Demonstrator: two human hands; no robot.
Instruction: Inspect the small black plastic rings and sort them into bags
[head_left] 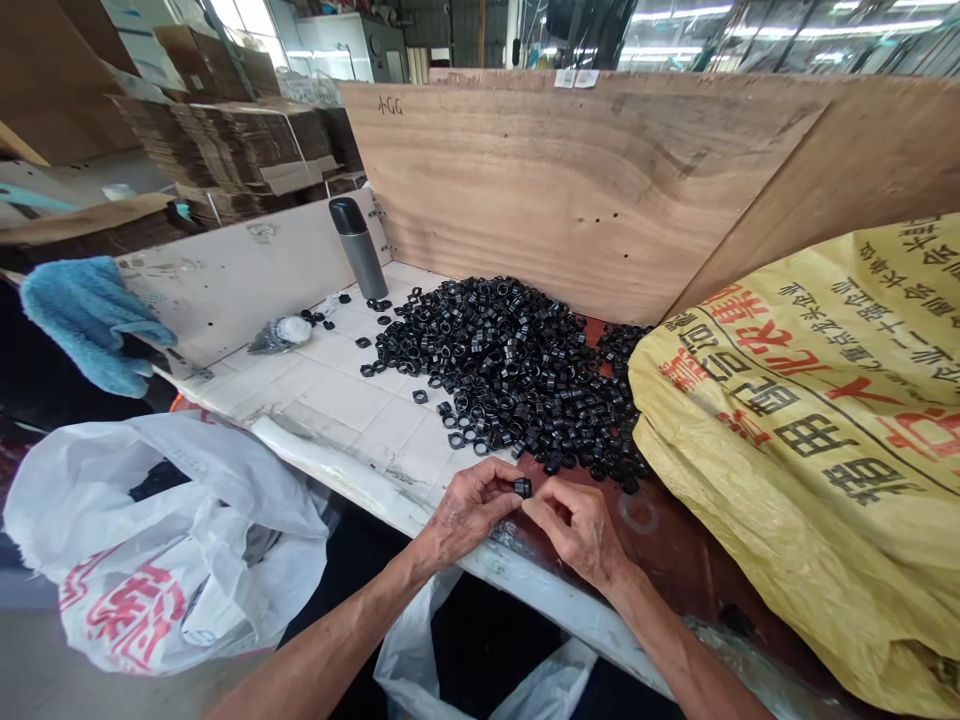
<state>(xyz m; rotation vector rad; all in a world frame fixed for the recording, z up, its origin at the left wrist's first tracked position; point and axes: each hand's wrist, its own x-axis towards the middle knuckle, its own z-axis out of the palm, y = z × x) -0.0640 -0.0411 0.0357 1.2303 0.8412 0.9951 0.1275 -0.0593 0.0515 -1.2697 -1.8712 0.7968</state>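
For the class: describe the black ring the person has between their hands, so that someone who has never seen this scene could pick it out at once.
Start at the plywood board, then find the heap of black rings in front of it. At the heap's near edge, the left hand and right hand meet. The black ring between them is the one lifted clear of the heap.

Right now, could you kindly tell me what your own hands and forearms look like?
The left hand and right hand are bare, with no gloves. The left forearm and right forearm have no sleeves over them in view. No watch, bracelet, cable or marking shows on either arm.
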